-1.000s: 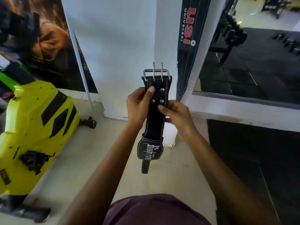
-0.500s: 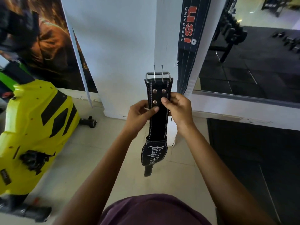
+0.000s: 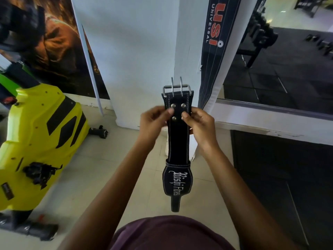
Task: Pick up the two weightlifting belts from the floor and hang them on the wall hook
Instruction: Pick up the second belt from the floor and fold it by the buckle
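While pinching the belt (image 3: 177,138) by both edges just under its rivets, holds it upright before the white pillar (image 3: 144,51), buckle (image 3: 176,88) on top with both prongs pointing up, tail hanging clear of the floor (image 3: 111,168).

Against a second ago, shows the left hand (image 3: 153,121) and right hand (image 3: 200,123) drawn level. Then had the left thumb high by the upper rivets and the right hand lower on the strap. Now sets one thumb at each side of the face, at the same height. Keeps each grip closed on the belt, thumb in front and fingers curled behind, with nothing else in either. Leaves the belt itself nearly where it was, a shade lower in view and still plumb.

Reads as squaring up rather than lifting, with the buckle end readied to go over the hook. Shows no hook, which presumably sits above the top edge of view.

Shows also a dark USI strap (image 3: 214,33) hanging flat on the wall just right of the pillar, upper end out of frame. Probably the other belt, already hung, though cannot tell for certain. If so, leaves only this one to raise and hang. Calls next for a lift up and toward the wall, buckle frame leading.
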Demonstrator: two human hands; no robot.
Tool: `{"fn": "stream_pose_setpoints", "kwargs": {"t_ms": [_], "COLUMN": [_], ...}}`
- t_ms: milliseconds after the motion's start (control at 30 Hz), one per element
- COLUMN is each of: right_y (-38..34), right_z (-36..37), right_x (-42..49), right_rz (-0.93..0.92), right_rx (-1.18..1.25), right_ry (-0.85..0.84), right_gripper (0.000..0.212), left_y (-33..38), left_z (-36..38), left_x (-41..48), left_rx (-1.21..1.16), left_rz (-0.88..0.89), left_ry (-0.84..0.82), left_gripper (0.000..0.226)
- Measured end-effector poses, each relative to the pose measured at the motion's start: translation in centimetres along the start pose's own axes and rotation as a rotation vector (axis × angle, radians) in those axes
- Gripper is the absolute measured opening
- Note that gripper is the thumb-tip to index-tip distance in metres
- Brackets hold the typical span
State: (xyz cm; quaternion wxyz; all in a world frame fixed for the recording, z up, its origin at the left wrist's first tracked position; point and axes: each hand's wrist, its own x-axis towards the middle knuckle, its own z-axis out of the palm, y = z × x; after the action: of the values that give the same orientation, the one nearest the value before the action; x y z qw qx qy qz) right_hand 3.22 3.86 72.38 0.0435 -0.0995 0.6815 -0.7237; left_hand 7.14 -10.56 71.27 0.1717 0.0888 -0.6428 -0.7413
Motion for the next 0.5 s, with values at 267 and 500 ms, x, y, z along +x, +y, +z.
{"fn": "stream_pose_setpoints", "kwargs": {"t_ms": [267, 500], "right_y": [0.1, -0.4], "right_z": [-0.2, -1.8], "right_x": [-0.5, 0.2], "right_rz": [-0.018, -0.018], "right_rx": [-0.059, 0.006], "right_ry": [0.055, 0.092], "right_gripper": [0.018, 0.02], "left_y": [-0.9, -7.7], "left_z": [-0.3, -1.1], "left_x": [0.4, -4.5], "left_rx": [-0.037, 0.14], "left_rz": [-0.062, -0.144], "left_ry": [-0.131, -0.175], "left_gripper": [0.02, 0.018]}}
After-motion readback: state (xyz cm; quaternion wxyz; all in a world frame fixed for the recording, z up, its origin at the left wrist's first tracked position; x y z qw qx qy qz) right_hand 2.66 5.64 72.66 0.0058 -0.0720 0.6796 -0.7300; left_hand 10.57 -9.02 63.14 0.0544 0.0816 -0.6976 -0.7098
